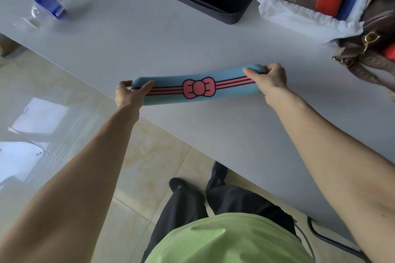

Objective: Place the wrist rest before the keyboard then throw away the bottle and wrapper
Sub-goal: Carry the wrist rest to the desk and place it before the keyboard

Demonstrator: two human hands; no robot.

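Both hands are holding the wrist rest [196,88] by its ends, over the near edge of the white table [149,45]. Left hand [128,95] is pinching the left end, thumb on top and fingers curled behind; right hand [268,77] is clamping the right end, fingers wrapped over the top. Can't tell whether the rest is touching the table or hanging just above it.

Handling guess: it's looking soft and light (foam or gel, bowing slightly between the two grips), with a fabric skin that shouldn't be slipping. Taken at one end only, it would probably be drooping, so gripping both ends or the middle near the bow print is looking safest.

No keyboard is showing in view, so the target spot is unknown. The bottle [53,4], clear and looking crumpled with a blue label, is lying on its side at the far left of the table, well apart from the hands. No wrapper is clearly showing.

Around: a dark open bin [213,4] behind the table, a white-lined box [299,13] with red and blue items, and a brown bag [376,19] at far right. Nothing is blocking the table stretch directly beyond the rest.
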